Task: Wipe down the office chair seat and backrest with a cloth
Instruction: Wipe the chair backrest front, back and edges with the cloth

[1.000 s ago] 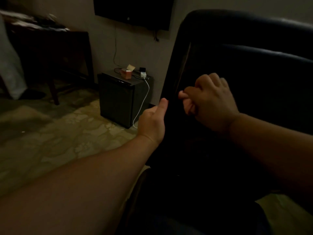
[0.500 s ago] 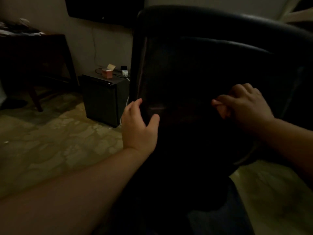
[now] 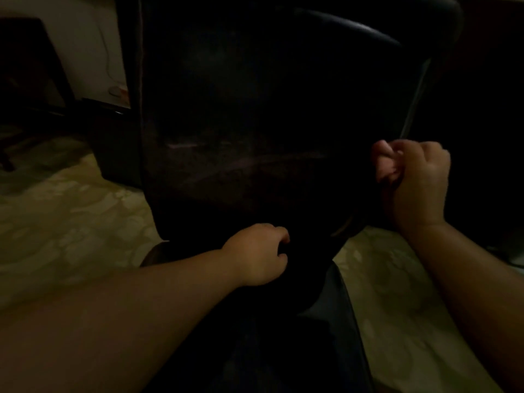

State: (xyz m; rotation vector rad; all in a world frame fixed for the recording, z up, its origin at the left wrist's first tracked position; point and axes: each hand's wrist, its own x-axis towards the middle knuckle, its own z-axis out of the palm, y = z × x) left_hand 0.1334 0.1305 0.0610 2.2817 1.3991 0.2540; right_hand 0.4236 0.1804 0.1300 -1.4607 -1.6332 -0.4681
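Note:
The black office chair's backrest (image 3: pixel 255 109) fills the middle of the view, seen from behind in dim light. My left hand (image 3: pixel 256 255) is low at its narrow bottom part, fingers curled round the dark edge. My right hand (image 3: pixel 411 177) is a fist at the backrest's right edge, at mid height, clenched on something dark. I take that for the cloth (image 3: pixel 380 194), though it barely stands out from the black chair. Below my left hand the chair is too dark to make out.
A dark low cabinet (image 3: pixel 116 154) stands just left of the chair against the pale wall (image 3: pixel 85 38), where a cable hangs. A dark table (image 3: pixel 28 66) is at far left. Pale patterned floor (image 3: pixel 71 217) spreads on both sides of the chair.
My right hand slid across the backrest from its left edge to its right edge. My left hand dropped from the left edge to the bottom of the backrest. My view came closer.

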